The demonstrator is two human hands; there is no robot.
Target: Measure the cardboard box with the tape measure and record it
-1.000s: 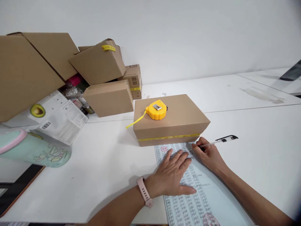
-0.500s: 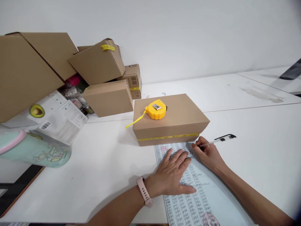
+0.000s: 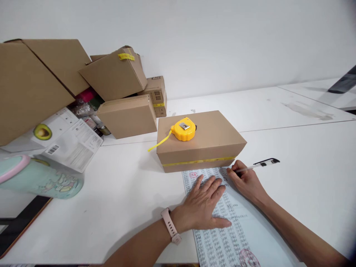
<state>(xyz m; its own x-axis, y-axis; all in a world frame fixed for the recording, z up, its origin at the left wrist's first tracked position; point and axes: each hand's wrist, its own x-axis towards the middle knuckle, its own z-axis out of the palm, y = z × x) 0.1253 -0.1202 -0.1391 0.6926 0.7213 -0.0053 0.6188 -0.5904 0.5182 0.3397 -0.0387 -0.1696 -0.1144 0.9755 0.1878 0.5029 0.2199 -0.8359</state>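
Note:
My left hand [image 3: 201, 207] lies flat with spread fingers on a printed sheet of paper [image 3: 250, 230], which bears rows of small dark print and red stamps. My right hand [image 3: 247, 181] is closed around a pen [image 3: 263, 163], its clip end pointing out to the right. The pen's tip is hidden by my fingers near the sheet's upper edge. Just beyond the sheet stands a closed cardboard box [image 3: 205, 144] with a yellow tape strip along its front. On top of the box sits a yellow tape measure [image 3: 184, 129], its yellow strap hanging over the left edge.
Several cardboard boxes [image 3: 114, 78] are piled at the back left against the white wall. A white carton with an avocado picture [image 3: 43, 131] leans below them. A pale green bottle [image 3: 41, 178] lies nearer, at the left. A dark object [image 3: 343, 81] is at the far right.
The view shifts very slightly. My left hand stays spread on the sheet, and my right hand keeps its grip on the pen at nearly the same spot.

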